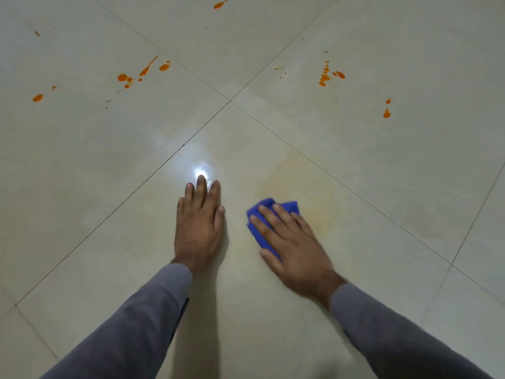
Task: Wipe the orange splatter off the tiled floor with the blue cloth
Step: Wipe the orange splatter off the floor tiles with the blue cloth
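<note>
My right hand (289,242) presses flat on a folded blue cloth (290,205) on the cream tiled floor (273,310); the cloth's far corner and left edge stick out from under my fingers. A faint orange smear (308,192) stains the tile just beyond and right of the cloth. My left hand (199,225) rests palm down on the floor beside it, fingers together, holding nothing. Orange splatter lies farther off: one cluster of drops (142,73) at the far left, another cluster (328,75) at the far right, and two drops (386,112) further right.
Dark grout lines cross at a tile junction (230,101) ahead of my hands. A bright light reflection (201,172) glares on the floor at my left fingertips. More orange drops lie at the top edge (220,4) and far left (37,97).
</note>
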